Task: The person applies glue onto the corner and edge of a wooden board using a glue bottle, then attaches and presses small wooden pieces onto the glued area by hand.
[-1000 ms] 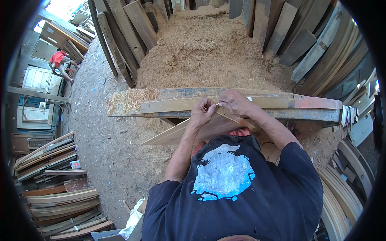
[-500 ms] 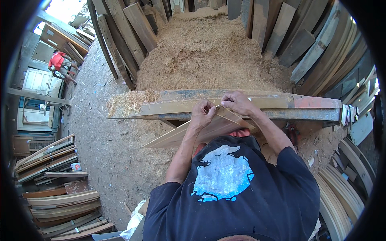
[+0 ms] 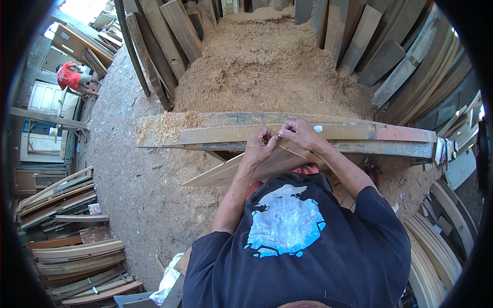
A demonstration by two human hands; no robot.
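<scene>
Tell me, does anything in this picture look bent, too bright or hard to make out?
Head view, the bench and stacked planks appear bowed, probably lens distortion; head view, upper left, daylight is washed out white; head view, centre, detail between the left fingers and right fingers is too small to tell.

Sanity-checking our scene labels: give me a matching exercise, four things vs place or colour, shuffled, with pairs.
Things:
1. Wood panel
2. Curly shavings
3. Co-worker's shirt
4. Wearer's shirt

Place or colour:
A. Red
B. At the left hand and right hand
C. Dark with a pale and blue print
D. On the left end of the bench

Pairs: 1-B, 2-D, 3-A, 4-C
</scene>
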